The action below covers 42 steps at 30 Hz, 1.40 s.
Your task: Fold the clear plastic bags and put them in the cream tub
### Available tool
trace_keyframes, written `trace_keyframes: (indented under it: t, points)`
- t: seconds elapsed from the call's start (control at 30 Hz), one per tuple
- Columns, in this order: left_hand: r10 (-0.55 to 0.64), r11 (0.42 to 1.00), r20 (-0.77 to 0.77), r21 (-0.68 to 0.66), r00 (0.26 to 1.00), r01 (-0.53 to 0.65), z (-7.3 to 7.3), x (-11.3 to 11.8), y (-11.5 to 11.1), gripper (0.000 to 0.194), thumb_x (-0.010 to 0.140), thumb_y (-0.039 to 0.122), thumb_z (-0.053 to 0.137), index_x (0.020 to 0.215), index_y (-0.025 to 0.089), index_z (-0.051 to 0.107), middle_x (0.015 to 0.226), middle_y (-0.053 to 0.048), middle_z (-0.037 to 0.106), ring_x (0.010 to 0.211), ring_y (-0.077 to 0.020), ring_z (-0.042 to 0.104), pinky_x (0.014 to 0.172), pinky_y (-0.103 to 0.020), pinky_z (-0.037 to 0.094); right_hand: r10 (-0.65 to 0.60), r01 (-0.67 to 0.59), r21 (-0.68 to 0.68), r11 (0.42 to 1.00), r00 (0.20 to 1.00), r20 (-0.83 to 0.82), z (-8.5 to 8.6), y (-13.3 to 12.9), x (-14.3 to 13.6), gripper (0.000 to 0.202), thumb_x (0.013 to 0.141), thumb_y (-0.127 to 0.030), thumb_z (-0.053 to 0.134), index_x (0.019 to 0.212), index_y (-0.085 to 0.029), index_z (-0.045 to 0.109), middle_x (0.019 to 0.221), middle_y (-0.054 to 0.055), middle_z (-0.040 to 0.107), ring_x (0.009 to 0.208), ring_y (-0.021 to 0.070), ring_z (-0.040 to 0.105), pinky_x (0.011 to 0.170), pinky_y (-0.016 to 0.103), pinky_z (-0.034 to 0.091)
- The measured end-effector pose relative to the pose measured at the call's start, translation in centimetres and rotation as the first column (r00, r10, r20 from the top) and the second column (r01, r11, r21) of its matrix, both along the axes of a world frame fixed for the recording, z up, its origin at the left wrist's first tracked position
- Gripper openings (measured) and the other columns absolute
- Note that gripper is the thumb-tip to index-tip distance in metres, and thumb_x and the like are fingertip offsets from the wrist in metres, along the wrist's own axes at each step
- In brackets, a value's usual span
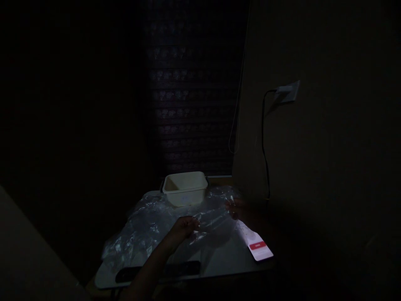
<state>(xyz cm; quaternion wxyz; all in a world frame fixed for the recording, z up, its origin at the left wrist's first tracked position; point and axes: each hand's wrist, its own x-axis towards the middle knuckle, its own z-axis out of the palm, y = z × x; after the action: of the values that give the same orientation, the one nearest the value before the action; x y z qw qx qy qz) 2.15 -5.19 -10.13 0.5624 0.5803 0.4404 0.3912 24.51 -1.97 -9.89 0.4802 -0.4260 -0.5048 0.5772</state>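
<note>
In dim light, a sheet of clear, crinkled plastic spreads over a pale tabletop; whether it is a bag cannot be made out. My left hand is closed on its near part, around the middle of the table. Farther right, my right hand pinches another part of the same plastic, its fingers partly in shadow. Between both hands the plastic is stretched and raised a little. Behind it stands a cream plastic basin with dark handles.
A lit phone lies at the table's right edge. Along the front edge runs a dark slot or strip, partly covered by my left forearm. A black cable hangs from a wall socket. Dark blinds close the back.
</note>
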Motion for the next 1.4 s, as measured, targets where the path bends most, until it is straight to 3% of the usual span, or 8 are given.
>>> trace_keyframes:
  t: [0.1,0.27,0.47,0.63,0.87,1.0,1.2,1.4]
  points:
    - [0.041,0.999,-0.044,0.014,0.998,-0.040,-0.4,-0.2,0.7,0.030,0.056,0.041,0.056,0.052,0.012,0.054,0.039,0.007,0.038,0.035,-0.0026,0.025,0.036,-0.016,0.017,-0.010,0.011,-0.032,0.999,1.000,0.013,-0.3,0.5,0.5,0.021,0.051,-0.028,0.063,0.062,-0.015,0.053,0.049,-0.005,0.045,0.043,0.0053,0.040,0.041,0.020,0.028]
    - [0.067,0.997,0.028,-0.036,0.997,-0.066,-0.8,-0.7,1.0,0.029,0.053,0.040,0.059,0.049,0.013,0.051,0.040,0.007,0.040,0.037,-0.0037,0.031,0.039,-0.016,0.022,-0.067,0.068,-0.072,0.995,0.998,0.015,-0.8,1.2,1.6,0.019,0.049,-0.028,0.062,0.054,-0.015,0.049,0.045,-0.006,0.043,0.041,0.0055,0.039,0.041,0.021,0.029]
    - [-0.008,1.000,0.212,0.028,0.977,0.002,0.0,0.4,-0.1,0.023,0.054,0.032,0.061,0.067,0.013,0.057,0.062,0.000,0.055,0.057,-0.0095,0.047,0.055,-0.019,0.032,-0.057,0.057,0.002,0.998,0.997,0.046,0.0,0.5,0.9,0.020,0.054,-0.031,0.060,0.058,-0.015,0.050,0.047,-0.005,0.045,0.042,0.0056,0.040,0.041,0.021,0.029]
    - [-0.039,0.998,0.193,0.064,0.981,0.027,-0.1,0.8,-0.1,0.022,0.059,0.033,0.057,0.053,0.012,0.054,0.051,0.003,0.049,0.049,-0.0069,0.041,0.052,-0.019,0.030,-0.040,0.034,0.062,0.998,0.993,0.108,0.6,-0.2,0.4,0.019,0.056,-0.031,0.058,0.063,-0.013,0.053,0.050,-0.005,0.046,0.043,0.0053,0.041,0.042,0.020,0.030]
    - [0.005,0.999,0.255,-0.038,0.967,0.005,-0.6,-0.2,0.2,0.020,0.055,0.030,0.061,0.059,0.012,0.054,0.052,0.004,0.046,0.049,-0.0057,0.039,0.049,-0.018,0.028,-0.100,0.101,-0.001,0.995,0.990,0.104,0.7,0.6,0.8,0.023,0.050,-0.033,0.060,0.060,-0.014,0.051,0.043,-0.007,0.043,0.038,0.0044,0.038,0.038,0.019,0.027]
    - [-0.043,0.998,0.193,-0.030,0.980,0.050,-1.0,-0.8,0.5,0.024,0.055,0.031,0.061,0.049,0.013,0.047,0.045,0.006,0.039,0.044,-0.0041,0.033,0.046,-0.017,0.025,-0.139,0.143,-0.036,0.989,0.986,0.097,0.5,0.9,1.1,0.025,0.048,-0.034,0.060,0.060,-0.014,0.051,0.047,-0.005,0.047,0.039,0.0051,0.040,0.039,0.020,0.029]
    - [-0.080,0.996,0.120,0.056,0.990,0.073,-0.6,-0.9,0.7,0.027,0.052,0.025,0.062,0.045,0.013,0.039,0.046,0.007,0.039,0.046,-0.0043,0.036,0.048,-0.017,0.028,-0.128,0.130,-0.001,0.992,0.979,0.158,1.4,0.3,1.3,0.021,0.053,-0.033,0.057,0.058,-0.014,0.051,0.048,-0.005,0.047,0.041,0.0048,0.040,0.040,0.019,0.028]
    - [-0.106,0.989,-0.170,0.083,0.980,0.121,-1.1,-0.9,1.7,0.014,0.048,0.021,0.061,0.056,0.013,0.052,0.047,0.006,0.048,0.046,-0.0062,0.044,0.048,-0.018,0.034,-0.136,0.125,0.054,0.991,0.941,0.310,2.5,0.4,1.6,0.018,0.053,-0.032,0.055,0.052,-0.015,0.051,0.042,-0.006,0.044,0.038,0.0046,0.037,0.038,0.018,0.026]
